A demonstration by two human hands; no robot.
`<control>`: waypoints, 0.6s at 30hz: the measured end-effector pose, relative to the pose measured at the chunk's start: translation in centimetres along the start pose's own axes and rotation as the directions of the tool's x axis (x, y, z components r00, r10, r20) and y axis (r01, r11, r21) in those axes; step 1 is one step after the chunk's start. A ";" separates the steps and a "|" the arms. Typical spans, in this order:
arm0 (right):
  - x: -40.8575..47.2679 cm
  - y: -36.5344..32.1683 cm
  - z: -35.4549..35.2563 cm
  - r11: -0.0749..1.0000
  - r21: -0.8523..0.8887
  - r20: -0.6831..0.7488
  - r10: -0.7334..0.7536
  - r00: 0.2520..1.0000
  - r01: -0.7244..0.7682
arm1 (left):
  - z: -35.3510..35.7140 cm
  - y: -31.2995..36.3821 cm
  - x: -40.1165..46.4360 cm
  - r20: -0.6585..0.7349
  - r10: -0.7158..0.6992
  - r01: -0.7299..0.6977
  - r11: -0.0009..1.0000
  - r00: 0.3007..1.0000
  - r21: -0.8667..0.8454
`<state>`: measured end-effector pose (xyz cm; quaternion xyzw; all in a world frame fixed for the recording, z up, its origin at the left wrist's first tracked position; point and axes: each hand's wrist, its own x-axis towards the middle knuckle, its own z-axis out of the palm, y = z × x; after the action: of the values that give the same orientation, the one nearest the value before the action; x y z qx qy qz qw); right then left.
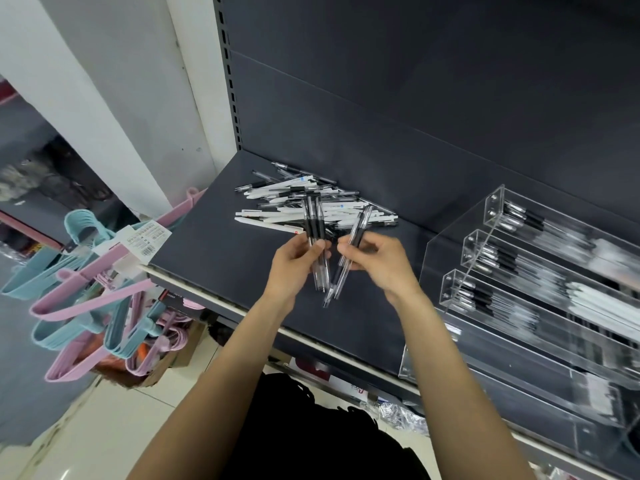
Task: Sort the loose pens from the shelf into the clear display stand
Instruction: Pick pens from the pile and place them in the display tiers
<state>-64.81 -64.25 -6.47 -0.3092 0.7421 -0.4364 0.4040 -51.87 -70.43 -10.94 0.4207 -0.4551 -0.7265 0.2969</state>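
My left hand (pixel 298 261) is gripping a small bunch of clear pens with black grips (pixel 315 233), and my right hand (pixel 372 261) pinches a couple more clear pens (pixel 348 258), both over the dark shelf (pixel 214 244). The loose pile of pens (pixel 308 199) sits at about 12 o'clock from my hands, too tangled to count. The clear display stand (pixel 540 289) is off at 3 o'clock, cut off by the frame edge and blurry, so its pens are hard to make out.
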 end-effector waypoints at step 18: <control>-0.3 -1.0 0.0 0.996 0.078 0.088 0.032 0.996 -0.039 | 0.5 0.6 -3.3 0.209 0.001 0.003 1.000 0.978 -0.020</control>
<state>-64.62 -64.43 -5.52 -0.2980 0.7115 -0.4444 0.4555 -50.73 -67.78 -9.09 0.3394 -0.4761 -0.7713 0.2514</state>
